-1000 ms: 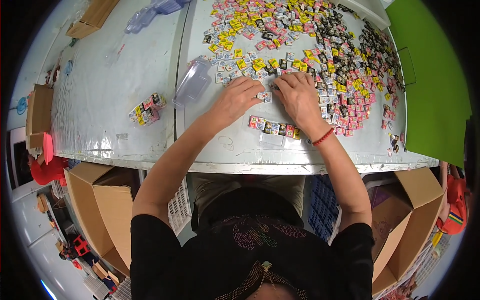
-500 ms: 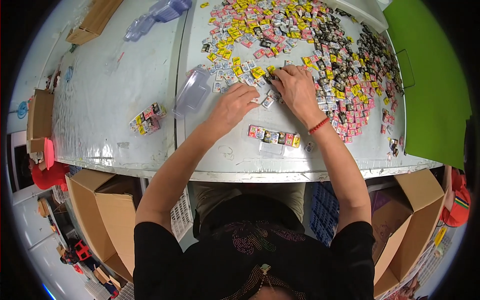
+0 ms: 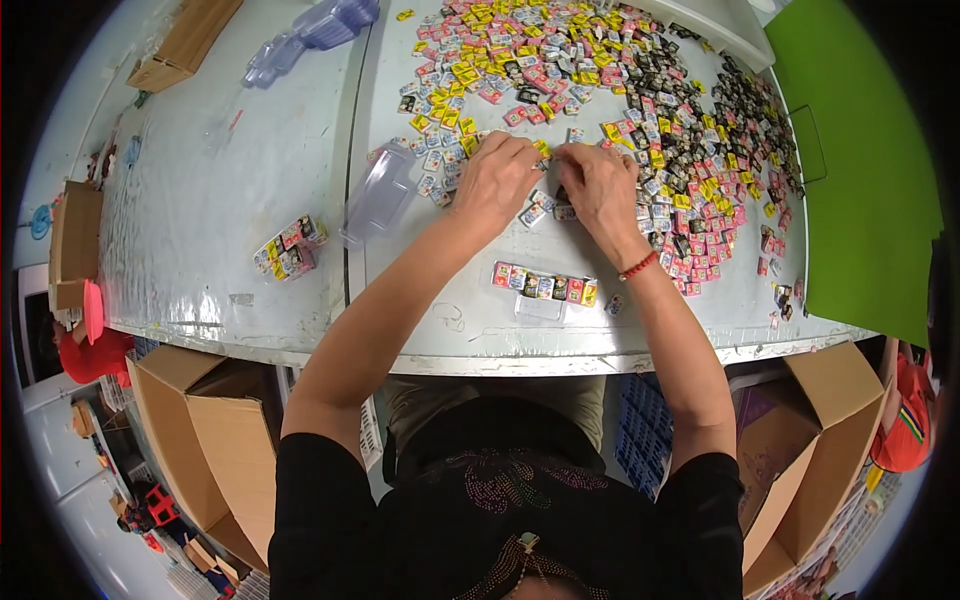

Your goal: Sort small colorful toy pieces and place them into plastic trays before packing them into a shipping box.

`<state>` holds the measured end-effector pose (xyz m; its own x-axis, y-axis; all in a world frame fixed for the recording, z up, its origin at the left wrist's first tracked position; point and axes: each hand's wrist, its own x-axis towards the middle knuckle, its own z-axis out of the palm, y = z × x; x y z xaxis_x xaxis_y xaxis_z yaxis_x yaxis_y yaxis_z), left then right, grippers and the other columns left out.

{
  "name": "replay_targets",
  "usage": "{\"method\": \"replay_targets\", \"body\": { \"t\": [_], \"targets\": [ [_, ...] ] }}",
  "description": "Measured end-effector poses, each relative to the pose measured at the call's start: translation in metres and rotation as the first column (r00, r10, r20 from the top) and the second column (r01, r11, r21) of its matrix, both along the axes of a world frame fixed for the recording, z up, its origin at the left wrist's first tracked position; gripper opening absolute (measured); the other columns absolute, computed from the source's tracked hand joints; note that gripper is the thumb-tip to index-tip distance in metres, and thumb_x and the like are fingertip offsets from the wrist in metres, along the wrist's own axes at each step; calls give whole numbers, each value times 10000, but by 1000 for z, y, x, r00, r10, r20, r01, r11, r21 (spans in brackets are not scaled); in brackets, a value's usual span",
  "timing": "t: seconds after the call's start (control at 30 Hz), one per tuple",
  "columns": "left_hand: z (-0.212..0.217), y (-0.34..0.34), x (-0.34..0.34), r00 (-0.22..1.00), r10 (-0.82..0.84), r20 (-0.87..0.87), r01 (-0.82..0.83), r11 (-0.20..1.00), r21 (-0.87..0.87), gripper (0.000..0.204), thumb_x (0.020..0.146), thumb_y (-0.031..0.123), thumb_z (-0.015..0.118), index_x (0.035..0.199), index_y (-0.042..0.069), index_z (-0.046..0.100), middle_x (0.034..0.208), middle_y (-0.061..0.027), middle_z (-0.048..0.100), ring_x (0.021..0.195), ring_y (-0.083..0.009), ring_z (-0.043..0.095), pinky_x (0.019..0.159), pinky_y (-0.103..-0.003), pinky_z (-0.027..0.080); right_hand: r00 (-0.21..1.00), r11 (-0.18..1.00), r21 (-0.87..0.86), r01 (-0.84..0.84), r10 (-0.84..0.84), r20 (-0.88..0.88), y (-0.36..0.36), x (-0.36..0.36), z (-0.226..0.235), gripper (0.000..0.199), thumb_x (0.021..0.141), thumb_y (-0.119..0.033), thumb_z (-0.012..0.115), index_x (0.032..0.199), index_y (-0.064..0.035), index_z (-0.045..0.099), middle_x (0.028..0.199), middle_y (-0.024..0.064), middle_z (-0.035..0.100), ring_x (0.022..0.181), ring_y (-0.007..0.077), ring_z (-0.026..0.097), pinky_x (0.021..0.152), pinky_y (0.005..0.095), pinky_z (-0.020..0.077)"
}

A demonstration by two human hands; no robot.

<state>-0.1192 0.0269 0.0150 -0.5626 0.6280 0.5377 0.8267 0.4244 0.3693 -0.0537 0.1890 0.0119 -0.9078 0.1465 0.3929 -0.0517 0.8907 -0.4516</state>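
Note:
Reaching over the table, my left hand (image 3: pixel 497 182) rests at the near edge of a spread of small printed boxes (image 3: pixel 560 75), fingers curled together. Close to its right, my right hand (image 3: pixel 598 190), with a red beaded bracelet at the wrist, is closed with the fingertips pinched. What either hand holds is hidden under the fingers. A few white boxes (image 3: pixel 535 210) lie between the hands. Nearer to me, a clear plastic tray (image 3: pixel 540 309) has a row of mixed-colour boxes along its far side. One loose box (image 3: pixel 614 304) lies to its right.
An unfilled clear tray (image 3: pixel 380 195) lies left of my left hand. Further left is a filled pack (image 3: pixel 290 248); stacked clear trays (image 3: pixel 335 22) sit at the back. Open cartons (image 3: pixel 225 430) stand below the table's front edge. A green panel (image 3: pixel 865 190) borders the right side.
My left hand has moved right and farther from me, over the boxes and close to my right hand. My right hand has shifted slightly, its fingers still pinched.

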Motion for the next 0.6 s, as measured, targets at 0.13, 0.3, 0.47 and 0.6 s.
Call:
{"method": "replay_targets", "body": {
  "t": [0.13, 0.3, 0.47, 0.6],
  "targets": [
    [-2, 1, -1, 1000, 27, -2, -27, 995, -92, 259, 684, 55, 785, 908, 19, 660, 902, -80, 665, 905, -281, 596, 797, -381, 496, 999, 988, 152, 14, -9, -31, 2, 3, -10, 120, 861, -165, 664, 961, -112, 704, 903, 64, 688, 925, 285, 614, 909, 456, 395],
    [-4, -3, -3, 997, -66, 51, 67, 998, -7, 254, 689, 60, 783, 917, 47, 671, 864, -81, 665, 929, -279, 588, 807, -385, 490, 998, 992, 122, -13, 20, -58, 12, 3, -6, 134, 852, -150, 670, 975, -111, 705, 961, 62, 688, 986, 280, 596, 920, 436, 405],
    [-2, 0, -4, 990, -116, 79, 121, 991, -58, 247, 698, 60, 775, 915, 59, 657, 881, -78, 661, 948, -281, 580, 830, -386, 480, 959, 943, 179, -279, 284, -1, 22, -18, 5, 270, 828, -116, 653, 1097, -118, 675, 1105, 49, 664, 1087, 272, 561, 967, 423, 398],
    [2, -11, -7, 979, -166, 116, 181, 975, -128, 212, 723, 60, 746, 907, 62, 643, 908, -80, 655, 963, -288, 574, 854, -395, 468, 912, 872, 265, -410, 397, 106, 23, -33, 6, 265, 840, -135, 618, 1102, -125, 658, 1130, -8, 660, 1131, 247, 545, 978, 410, 381]
  ]
}}
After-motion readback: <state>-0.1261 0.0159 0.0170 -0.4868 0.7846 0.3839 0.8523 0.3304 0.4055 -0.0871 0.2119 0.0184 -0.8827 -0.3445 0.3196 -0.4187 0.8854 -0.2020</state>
